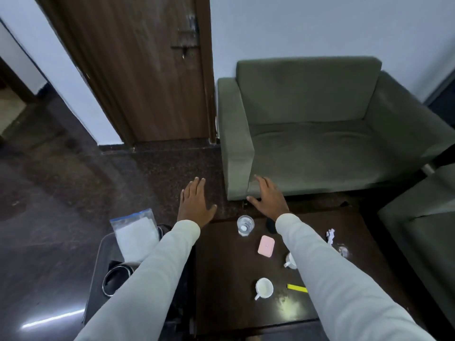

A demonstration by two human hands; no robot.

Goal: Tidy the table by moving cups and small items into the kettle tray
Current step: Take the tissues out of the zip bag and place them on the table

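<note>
The right sleeve [344, 279] hides most of one white cup [290, 261]; only its handle side shows. A dark round object [270, 226] at the counter's 12 o'clock edge is partly covered by the same sleeve and cannot be identified. The left sleeve [147, 274] crosses the tray [98, 267], hiding part of the kettle [115, 279].

Count on the counter [221, 291]: two white cups, the second [264, 287] fully visible; one glass [245, 225]; one pink case [266, 246]; one yellow strip [297, 288]; one crumpled paper [330, 236]. One plastic bag [135, 232] lies in the tray, at 9 o'clock from the counter.

Left hand [195, 201] and right hand [269, 196] hover with fingers straight and slightly apart, holding nothing.
</note>
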